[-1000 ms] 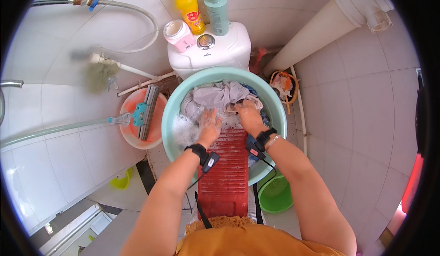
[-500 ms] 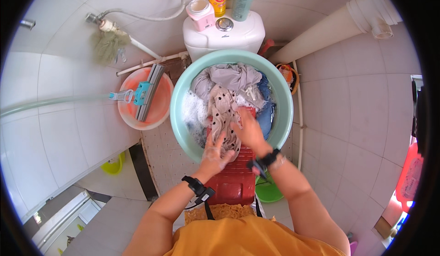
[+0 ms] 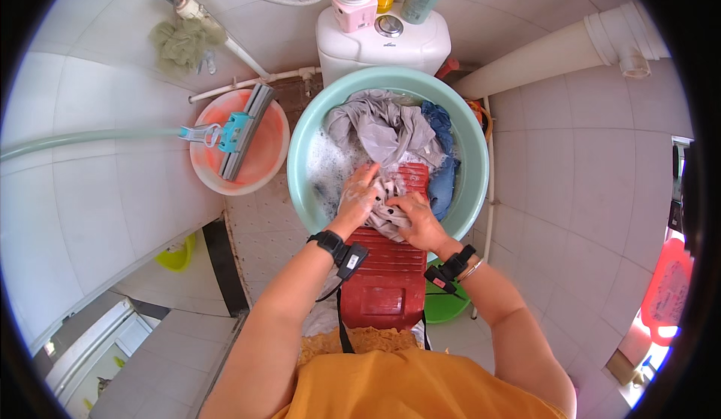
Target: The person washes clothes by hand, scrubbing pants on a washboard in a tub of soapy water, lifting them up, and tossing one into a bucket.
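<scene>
Mid-frame, spotted cloth [image 3: 384,221] is bunched on washboard [image 3: 384,269] between left hand [image 3: 356,200] and right hand [image 3: 423,223], fingers bent, pinch unclear; scrubbing presumed, firm hold needed next.

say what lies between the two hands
In the head view, the dotted cloth lies bunched between the left hand and right hand, over the red washboard.

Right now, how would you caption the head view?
Left hand and right hand on dotted cloth against a red washboard in a soapy basin.
</scene>
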The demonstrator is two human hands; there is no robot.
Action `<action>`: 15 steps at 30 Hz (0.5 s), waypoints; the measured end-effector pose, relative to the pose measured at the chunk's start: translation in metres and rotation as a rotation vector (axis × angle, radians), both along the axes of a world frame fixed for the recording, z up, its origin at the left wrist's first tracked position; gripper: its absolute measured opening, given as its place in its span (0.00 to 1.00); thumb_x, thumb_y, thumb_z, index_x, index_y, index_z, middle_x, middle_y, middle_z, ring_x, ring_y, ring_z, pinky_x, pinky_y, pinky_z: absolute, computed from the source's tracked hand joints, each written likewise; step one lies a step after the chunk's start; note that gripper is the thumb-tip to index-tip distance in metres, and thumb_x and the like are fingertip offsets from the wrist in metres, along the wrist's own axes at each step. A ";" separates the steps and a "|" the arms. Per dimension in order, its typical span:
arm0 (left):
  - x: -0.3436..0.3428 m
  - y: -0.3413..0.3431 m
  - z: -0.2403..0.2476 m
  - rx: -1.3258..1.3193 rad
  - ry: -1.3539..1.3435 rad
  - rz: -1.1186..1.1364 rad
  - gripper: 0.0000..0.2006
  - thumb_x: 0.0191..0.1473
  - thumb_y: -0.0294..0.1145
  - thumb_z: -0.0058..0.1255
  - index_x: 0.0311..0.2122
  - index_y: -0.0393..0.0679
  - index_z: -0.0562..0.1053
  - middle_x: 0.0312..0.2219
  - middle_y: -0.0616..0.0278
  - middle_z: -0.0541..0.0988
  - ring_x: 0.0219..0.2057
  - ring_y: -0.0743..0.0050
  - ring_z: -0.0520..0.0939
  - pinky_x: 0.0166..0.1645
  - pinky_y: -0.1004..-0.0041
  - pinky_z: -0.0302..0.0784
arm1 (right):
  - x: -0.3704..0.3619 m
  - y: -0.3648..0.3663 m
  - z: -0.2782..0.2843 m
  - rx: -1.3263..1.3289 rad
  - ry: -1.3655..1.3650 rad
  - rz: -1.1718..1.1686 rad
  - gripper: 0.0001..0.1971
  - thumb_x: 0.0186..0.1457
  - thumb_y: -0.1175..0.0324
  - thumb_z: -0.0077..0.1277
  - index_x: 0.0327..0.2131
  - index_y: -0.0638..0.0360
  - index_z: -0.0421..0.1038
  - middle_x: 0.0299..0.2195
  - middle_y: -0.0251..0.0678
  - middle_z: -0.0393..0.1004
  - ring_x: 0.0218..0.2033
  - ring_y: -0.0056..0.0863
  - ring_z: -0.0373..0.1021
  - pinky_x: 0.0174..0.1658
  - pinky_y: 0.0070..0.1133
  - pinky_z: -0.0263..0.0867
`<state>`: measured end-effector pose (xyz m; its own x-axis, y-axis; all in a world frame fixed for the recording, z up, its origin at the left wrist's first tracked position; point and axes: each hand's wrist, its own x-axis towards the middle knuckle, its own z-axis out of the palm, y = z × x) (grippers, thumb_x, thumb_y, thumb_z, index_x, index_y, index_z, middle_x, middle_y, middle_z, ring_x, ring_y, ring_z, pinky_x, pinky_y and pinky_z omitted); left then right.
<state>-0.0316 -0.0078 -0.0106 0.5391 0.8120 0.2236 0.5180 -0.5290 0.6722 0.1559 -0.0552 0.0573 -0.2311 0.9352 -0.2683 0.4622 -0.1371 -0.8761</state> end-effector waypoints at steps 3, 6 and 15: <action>0.027 -0.029 0.031 -0.159 -0.079 0.002 0.10 0.51 0.33 0.50 0.39 0.43 0.73 0.45 0.58 0.71 0.51 0.50 0.69 0.54 0.53 0.62 | 0.006 -0.023 -0.036 -0.105 0.053 -0.373 0.11 0.58 0.68 0.45 0.44 0.56 0.67 0.38 0.43 0.69 0.43 0.40 0.64 0.48 0.26 0.60; 0.005 -0.070 0.064 -0.149 0.152 0.026 0.16 0.50 0.36 0.50 0.45 0.47 0.71 0.49 0.51 0.67 0.53 0.43 0.65 0.54 0.47 0.60 | -0.039 -0.061 -0.005 0.229 -0.485 -0.282 0.13 0.57 0.65 0.46 0.45 0.58 0.66 0.43 0.42 0.69 0.48 0.41 0.64 0.51 0.36 0.55; 0.030 -0.021 0.002 -0.119 0.406 0.024 0.24 0.49 0.36 0.52 0.53 0.49 0.66 0.53 0.49 0.64 0.54 0.41 0.63 0.51 0.39 0.57 | -0.029 -0.004 -0.058 0.156 -0.809 -0.232 0.06 0.51 0.67 0.45 0.33 0.54 0.67 0.34 0.37 0.68 0.39 0.40 0.64 0.42 0.39 0.58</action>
